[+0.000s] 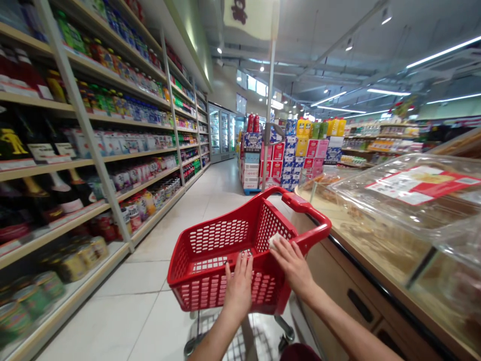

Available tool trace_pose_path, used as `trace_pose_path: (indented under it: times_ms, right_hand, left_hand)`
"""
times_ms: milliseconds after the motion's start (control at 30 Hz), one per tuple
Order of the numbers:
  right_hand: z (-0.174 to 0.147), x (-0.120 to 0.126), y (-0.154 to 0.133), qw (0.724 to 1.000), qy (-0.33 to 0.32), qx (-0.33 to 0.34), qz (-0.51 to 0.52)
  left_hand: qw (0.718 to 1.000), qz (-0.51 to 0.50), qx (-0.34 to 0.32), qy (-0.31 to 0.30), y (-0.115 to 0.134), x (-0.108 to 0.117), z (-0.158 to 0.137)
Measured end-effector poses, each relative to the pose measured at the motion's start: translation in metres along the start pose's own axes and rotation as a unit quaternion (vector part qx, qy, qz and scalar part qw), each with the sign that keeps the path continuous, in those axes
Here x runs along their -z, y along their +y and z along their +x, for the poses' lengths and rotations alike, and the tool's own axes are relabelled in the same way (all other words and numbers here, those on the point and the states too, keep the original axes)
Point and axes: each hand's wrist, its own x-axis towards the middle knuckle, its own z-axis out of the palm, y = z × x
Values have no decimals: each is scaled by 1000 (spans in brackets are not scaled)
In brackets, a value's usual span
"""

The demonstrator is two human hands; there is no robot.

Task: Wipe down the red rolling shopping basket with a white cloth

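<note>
A red plastic shopping cart [216,238] with perforated sides stands in front of me, its handle to the right. My left hand [239,286] rests against the cart's near side, the fingers stretched out over the rim. Close to the handle end, my right hand [291,260] holds a white cloth or tissue [276,240] at the basket's near corner. Part of the cloth is hidden under the fingers. No goods show inside the basket.
Tall shelves of drinks [128,110] line the left. A wooden counter [361,250] with clear plastic boxes [409,190] runs close along the right. Stacked cartons [274,160] and a thin pole [271,80] stand ahead; fridges [221,130] are farther back.
</note>
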Motion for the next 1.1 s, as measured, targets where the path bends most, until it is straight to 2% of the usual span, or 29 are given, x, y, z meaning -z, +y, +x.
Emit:
trace_pose_path:
  times_ms: [33, 133, 167, 233, 333, 367, 500, 533, 567, 667, 700, 733, 833, 867, 900, 1033, 1100]
  right_hand:
    - [0, 1, 3, 1000, -1, -16, -6]
    - [0, 4, 16, 990, 13, -133, -51]
    - [-1, 5, 17, 986, 20, -152, -58]
    - [-3, 4, 12, 992, 27, -119, -44]
    - [-5, 2, 4, 1000, 15, -2, 3]
    - [-4, 2, 5, 1000, 10, 0, 5]
    - [1, 2, 16, 988, 9, -147, -47]
    - [1, 1, 14, 987, 8, -153, -47]
    - [1, -2, 9, 990, 4, -133, -37]
    - [-1, -9, -6, 1000, -20, -7, 17]
    - [0, -10, -8, 999, -26, 7, 25]
    - [0, -10, -7, 999, -29, -7, 23]
    - [3, -9, 2, 991, -24, -130, -16]
    - [3, -9, 2, 988, -22, -151, -23]
    - [3, -10, 1, 989, -22, -146, -21]
    - [2, -20, -12, 998, -51, -3, 25]
    - [4, -25, -10, 998, -55, -32, 18]
  left_hand:
    - [1000, -1, -7, 4, -2, -1, -1]
    - [1000, -3, -25, 15, -7, -1, -4]
    - [1000, -3, -22, 17, -8, -1, -5]
    - [1000, -2, -12, 18, -7, -1, -5]
    - [1000, -5, -14, 20, -9, 0, -7]
    - [1000, -5, -7, 23, -10, 0, -8]
    - [998, -2, 57, 32, -19, -2, -13]
    - [997, -1, 66, 32, -20, -2, -14]
    - [997, 1, 66, 31, -21, -3, -14]
    - [998, 7, 56, 28, -23, -5, -13]
    - [998, 9, 51, 26, -24, -6, -14]
    - [998, 12, 48, 26, -26, -7, -14]
    - [998, 20, 50, 27, -30, -10, -17]
    - [998, 21, 53, 28, -31, -12, -17]
    - [998, 21, 53, 27, -31, -12, -18]
    - [999, 12, 46, 15, -33, -11, -17]
    - [998, 7, 57, 8, -36, -8, -18]
